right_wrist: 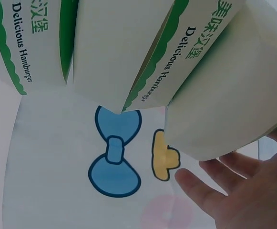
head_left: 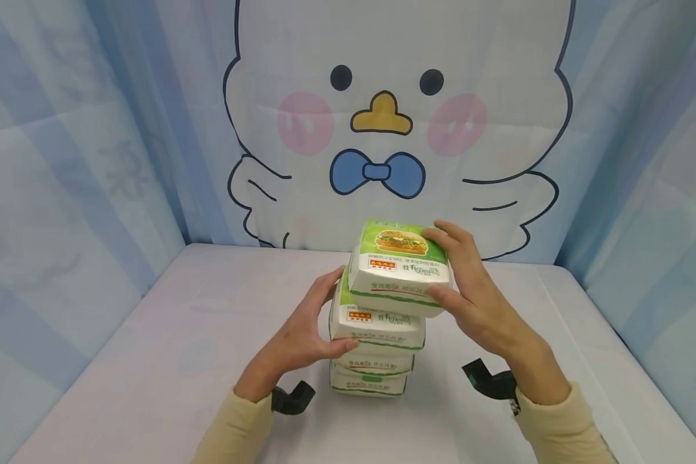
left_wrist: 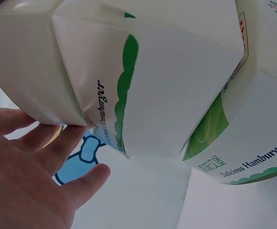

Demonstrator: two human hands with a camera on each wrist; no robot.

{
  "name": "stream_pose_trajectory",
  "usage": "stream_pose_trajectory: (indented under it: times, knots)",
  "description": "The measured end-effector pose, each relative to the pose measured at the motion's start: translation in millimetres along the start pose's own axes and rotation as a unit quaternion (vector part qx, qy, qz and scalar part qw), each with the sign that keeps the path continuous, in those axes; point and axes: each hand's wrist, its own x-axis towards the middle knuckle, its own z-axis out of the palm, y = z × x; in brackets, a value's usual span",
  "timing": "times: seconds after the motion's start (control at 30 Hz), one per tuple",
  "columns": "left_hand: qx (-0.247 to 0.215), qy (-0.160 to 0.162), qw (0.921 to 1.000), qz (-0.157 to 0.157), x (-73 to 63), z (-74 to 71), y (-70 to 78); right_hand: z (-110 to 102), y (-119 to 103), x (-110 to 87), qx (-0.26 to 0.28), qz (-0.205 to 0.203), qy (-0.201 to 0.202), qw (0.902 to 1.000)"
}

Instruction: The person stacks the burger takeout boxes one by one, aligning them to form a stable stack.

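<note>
Several white-and-green hamburger boxes form a stack in the middle of the table. The top hamburger box [head_left: 403, 267], with a burger picture on its lid, sits shifted to the right and slightly tilted over the second hamburger box [head_left: 377, 328]. My right hand [head_left: 470, 290] grips the top one, its thumb at the front and fingers at the far right side. With its thumb on the second box's lower front edge, my left hand [head_left: 301, 328] holds that box from the left. Left fingertips [left_wrist: 74, 136] touch a box side in the left wrist view.
The pale table [head_left: 209, 322] surrounds the stack. Behind it hangs a curtain [head_left: 499, 51] printed with a white cartoon bird, and striped blue cloth [head_left: 64, 161] closes in the sides. A black strap [head_left: 292, 398] is on the left wrist; another [head_left: 493, 381] is on the right.
</note>
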Motion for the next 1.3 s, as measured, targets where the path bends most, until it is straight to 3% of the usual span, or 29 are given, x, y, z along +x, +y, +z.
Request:
stream_pose_trajectory:
  times: [0.53,0.77,1.0,1.3]
  knots:
    - [-0.041,-0.001,0.9992,-0.001,-0.2,-0.5,-2.3,0.4,-0.1,2.8,0.005,-0.022,-0.004,0.9997]
    - [-0.054,-0.004,0.9984,0.014,-0.2,-2.8,-3.2,0.4,-0.1,4.3,0.011,-0.023,-0.007,0.9996]
    - [-0.063,-0.001,0.998,-0.003,-1.5,-2.4,-1.5,2.3,0.6,5.6,0.02,-0.03,-0.016,0.9992]
    - [-0.071,0.001,0.9975,0.003,-0.7,-3.3,-2.1,0.0,1.9,2.5,0.028,-0.02,-0.009,0.9994]
